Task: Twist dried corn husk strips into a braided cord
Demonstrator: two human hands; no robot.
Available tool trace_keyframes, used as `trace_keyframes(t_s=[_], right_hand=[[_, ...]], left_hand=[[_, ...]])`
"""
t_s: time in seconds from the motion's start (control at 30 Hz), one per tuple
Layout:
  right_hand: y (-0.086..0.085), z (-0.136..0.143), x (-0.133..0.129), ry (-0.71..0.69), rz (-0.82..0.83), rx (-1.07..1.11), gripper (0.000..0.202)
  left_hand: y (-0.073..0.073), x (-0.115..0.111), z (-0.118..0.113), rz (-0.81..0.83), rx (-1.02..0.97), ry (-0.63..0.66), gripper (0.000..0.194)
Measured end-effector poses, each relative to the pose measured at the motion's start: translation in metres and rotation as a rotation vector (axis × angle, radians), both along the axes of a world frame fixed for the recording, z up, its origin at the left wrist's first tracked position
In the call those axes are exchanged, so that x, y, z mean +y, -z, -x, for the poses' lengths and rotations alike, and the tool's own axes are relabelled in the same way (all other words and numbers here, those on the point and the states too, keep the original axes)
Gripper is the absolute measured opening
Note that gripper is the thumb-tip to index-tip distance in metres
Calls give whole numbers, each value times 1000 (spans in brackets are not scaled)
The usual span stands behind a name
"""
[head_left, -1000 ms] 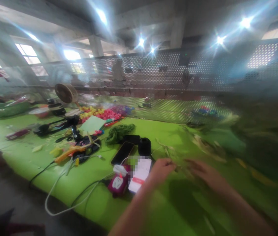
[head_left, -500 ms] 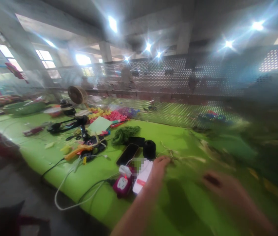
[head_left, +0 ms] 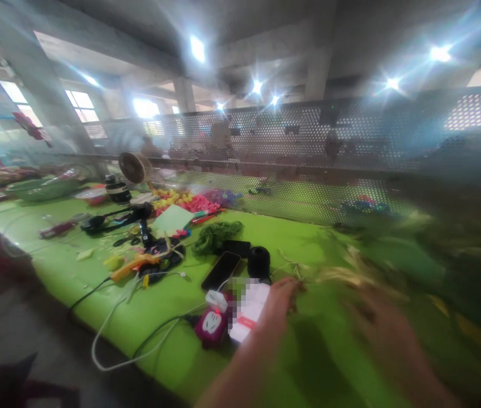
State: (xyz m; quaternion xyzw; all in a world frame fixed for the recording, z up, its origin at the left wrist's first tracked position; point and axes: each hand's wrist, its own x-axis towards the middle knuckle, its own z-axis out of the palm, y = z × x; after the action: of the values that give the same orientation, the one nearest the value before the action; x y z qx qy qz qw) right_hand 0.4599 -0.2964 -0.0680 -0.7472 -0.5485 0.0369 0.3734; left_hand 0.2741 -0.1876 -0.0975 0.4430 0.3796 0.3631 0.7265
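Observation:
My left hand (head_left: 283, 296) is low over the green table, beside a white box with a red label (head_left: 254, 310). Its fingers are curled together at the near end of a thin pale-green strand (head_left: 293, 265); whether they pinch anything is hidden. To the right, my right hand (head_left: 370, 317) is smeared by motion, so its fingers cannot be made out. It is close to a bundle of pale, straw-like strips (head_left: 353, 272), and I cannot tell whether it touches them. A black spool-like object (head_left: 259, 262) stands just beyond my left hand.
A phone (head_left: 221, 271), a purple power socket (head_left: 212, 326) and a white cable (head_left: 108, 362) lie to the left. Behind them are green yarn (head_left: 217, 237), an orange glue gun (head_left: 136, 265) and a small fan (head_left: 135, 167). A perforated metal screen (head_left: 265, 147) borders the far side.
My right hand has moved slightly up and left toward the pale strips. My left hand has shifted a little right and down, its fingers more curled.

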Motion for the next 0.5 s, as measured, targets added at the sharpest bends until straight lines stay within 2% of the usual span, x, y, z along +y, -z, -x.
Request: trace_keyframes(t_s=[0.1, 0.2, 0.27, 0.4, 0.43, 0.5], right_hand=[[4, 9, 4, -44, 102, 139, 47], [9, 18, 9, -38, 130, 239, 34], [12, 24, 10, -71, 71, 293, 28], [15, 34, 9, -148, -262, 380, 27], [15, 35, 9, -166, -288, 397, 28], [18, 36, 10, -184, -216, 407, 30]], left_hand=[[2, -4, -4, -3, 16, 17, 28], [5, -9, -7, -27, 21, 47, 29], [5, -11, -8, -41, 24, 56, 30], [3, -16, -10, -28, 21, 59, 32], [2, -18, -10, -17, 17, 60, 32], [2, -21, -12, 8, 5, 69, 31]])
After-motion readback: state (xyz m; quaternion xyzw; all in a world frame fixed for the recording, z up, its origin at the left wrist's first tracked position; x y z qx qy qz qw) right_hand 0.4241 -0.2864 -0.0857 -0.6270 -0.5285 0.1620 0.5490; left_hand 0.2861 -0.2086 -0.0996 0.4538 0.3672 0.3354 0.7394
